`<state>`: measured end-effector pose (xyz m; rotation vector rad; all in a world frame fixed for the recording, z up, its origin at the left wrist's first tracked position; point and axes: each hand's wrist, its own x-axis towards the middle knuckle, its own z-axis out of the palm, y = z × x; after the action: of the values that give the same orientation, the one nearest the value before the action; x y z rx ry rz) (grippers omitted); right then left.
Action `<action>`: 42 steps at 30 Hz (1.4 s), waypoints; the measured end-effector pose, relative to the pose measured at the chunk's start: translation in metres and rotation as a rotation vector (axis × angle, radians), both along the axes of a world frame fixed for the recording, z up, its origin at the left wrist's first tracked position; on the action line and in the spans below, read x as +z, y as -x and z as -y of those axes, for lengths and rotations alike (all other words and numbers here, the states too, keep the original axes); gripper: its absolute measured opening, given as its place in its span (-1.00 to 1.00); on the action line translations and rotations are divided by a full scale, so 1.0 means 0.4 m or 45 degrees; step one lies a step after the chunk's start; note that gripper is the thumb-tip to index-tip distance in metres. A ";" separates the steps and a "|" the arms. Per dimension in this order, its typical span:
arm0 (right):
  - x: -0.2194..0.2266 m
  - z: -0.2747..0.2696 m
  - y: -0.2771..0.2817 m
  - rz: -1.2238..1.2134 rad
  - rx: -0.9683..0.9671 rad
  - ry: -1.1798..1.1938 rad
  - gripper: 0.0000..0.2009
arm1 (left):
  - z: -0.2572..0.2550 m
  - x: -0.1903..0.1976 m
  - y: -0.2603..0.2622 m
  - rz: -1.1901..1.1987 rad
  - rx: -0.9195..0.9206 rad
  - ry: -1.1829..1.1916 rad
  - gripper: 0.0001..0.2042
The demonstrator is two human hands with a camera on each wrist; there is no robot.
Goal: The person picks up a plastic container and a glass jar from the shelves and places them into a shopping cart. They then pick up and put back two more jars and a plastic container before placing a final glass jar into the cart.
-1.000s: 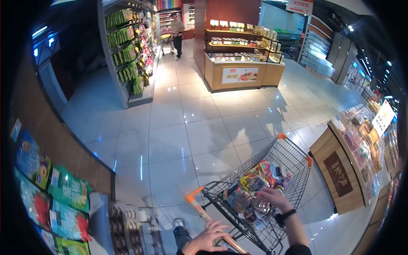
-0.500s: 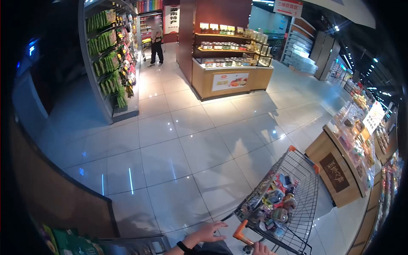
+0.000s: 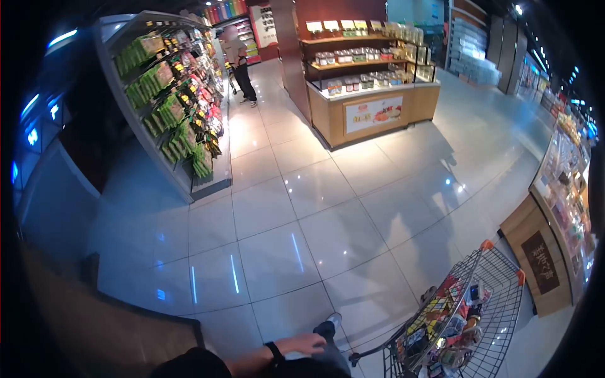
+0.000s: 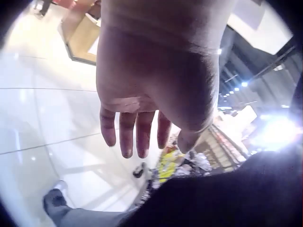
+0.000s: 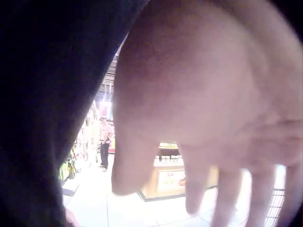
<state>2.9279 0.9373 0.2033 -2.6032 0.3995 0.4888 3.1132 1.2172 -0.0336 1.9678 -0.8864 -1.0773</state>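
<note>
Shop floor tiles carry the cart (image 3: 466,327), nose pointing up-right, both hands' grip slack, empty.

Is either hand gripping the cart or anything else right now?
Nothing is held. The left hand hangs with straight fingers, clear of the black wire shopping cart. The right hand shows spread, bare fingers with nothing in them.

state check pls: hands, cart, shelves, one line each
left hand: open, fingers straight, holds nothing
right hand: open, fingers loosely spread, holds nothing
cart: full of packaged goods, no hand on it
shelves: stocked
display stand: stocked with jars
</note>
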 end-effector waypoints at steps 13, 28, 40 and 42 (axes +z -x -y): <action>0.082 0.027 -0.727 0.141 -0.143 -0.236 -0.42 | 0.102 0.066 -0.888 0.127 0.642 0.141 -0.64; 0.039 0.018 -1.496 -0.074 -1.055 -0.239 -0.35 | 0.450 -0.022 -2.003 0.392 -0.383 0.136 -0.70; -0.237 0.294 -2.190 -0.043 -0.581 -0.034 -0.66 | 0.831 0.171 -2.461 0.108 -0.453 0.415 -0.84; -0.272 0.385 -2.373 0.137 -0.364 0.156 -0.71 | 0.814 0.188 -2.566 0.165 -0.442 0.437 -0.85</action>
<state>3.8772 0.7832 0.0944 -2.6141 0.7717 0.2316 4.1396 0.8916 0.0417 1.6463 -1.4216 -0.9141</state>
